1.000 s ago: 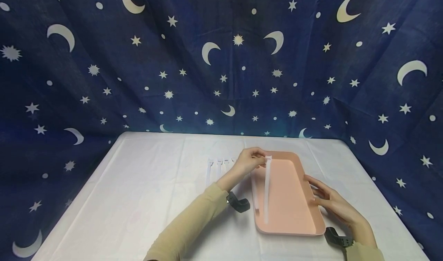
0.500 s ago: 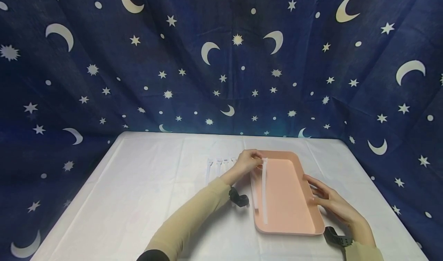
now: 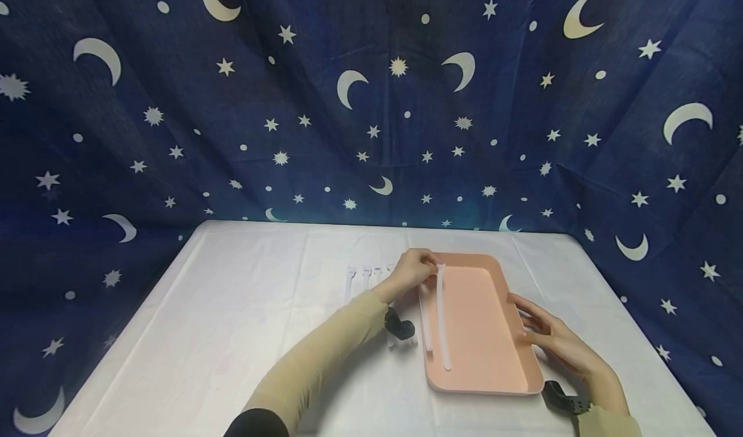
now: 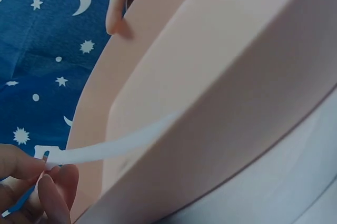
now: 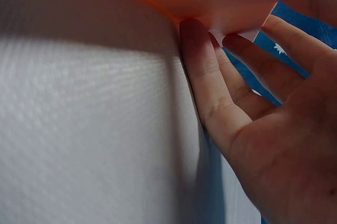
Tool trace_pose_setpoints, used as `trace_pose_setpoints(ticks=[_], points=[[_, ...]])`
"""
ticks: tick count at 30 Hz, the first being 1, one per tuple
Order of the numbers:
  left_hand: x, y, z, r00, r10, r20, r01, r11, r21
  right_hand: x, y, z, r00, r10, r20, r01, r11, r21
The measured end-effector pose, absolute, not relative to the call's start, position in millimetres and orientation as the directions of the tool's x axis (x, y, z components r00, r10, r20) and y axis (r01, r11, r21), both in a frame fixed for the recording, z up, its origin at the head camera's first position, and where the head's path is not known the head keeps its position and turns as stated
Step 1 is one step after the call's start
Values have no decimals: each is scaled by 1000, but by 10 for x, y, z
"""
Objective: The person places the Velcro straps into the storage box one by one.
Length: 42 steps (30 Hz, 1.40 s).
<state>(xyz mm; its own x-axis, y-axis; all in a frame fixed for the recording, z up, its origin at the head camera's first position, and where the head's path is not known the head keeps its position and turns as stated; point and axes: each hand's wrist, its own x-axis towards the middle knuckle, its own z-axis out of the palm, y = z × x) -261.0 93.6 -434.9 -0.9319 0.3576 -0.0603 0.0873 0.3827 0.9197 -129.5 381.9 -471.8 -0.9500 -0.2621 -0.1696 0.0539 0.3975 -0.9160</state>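
Observation:
In the head view my left hand [image 3: 413, 268] is over the far left corner of the pink tray [image 3: 482, 321]. It pinches a white strap-type cable tie [image 3: 441, 314] by its slotted head [image 4: 48, 155]. The tie's tail runs toward me over the tray. A second white tie [image 3: 426, 326] lies along the tray's left wall. My right hand [image 3: 560, 340] holds the tray's right wall. In the right wrist view, several fingers [image 5: 202, 71] touch the outside of that wall, lightly bent and spread.
Several more white ties [image 3: 350, 283] lie in a row left of the tray, partly covered by my left arm. The white tablecloth [image 3: 244, 295] reaches a dark blue curtain [image 3: 325, 102] with moons and stars behind the table.
My left hand has shifted slightly left, bringing the pinched tie nearer the tray's left wall. The right hand and the tray have stayed in place.

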Motion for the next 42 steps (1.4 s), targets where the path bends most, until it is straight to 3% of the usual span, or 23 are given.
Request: trace_pose_setpoints(ticks=[13,42], points=[[-2626,897,-4328,-902,426,-69,131,423,897,-1298,3809,-4717,-950,-259,-176,65,386,-920],[-2587,698,-4336,-927,376,-14,108,304,946,-1304,3814,-4730,-950,-245,-191,81,400,-913]])
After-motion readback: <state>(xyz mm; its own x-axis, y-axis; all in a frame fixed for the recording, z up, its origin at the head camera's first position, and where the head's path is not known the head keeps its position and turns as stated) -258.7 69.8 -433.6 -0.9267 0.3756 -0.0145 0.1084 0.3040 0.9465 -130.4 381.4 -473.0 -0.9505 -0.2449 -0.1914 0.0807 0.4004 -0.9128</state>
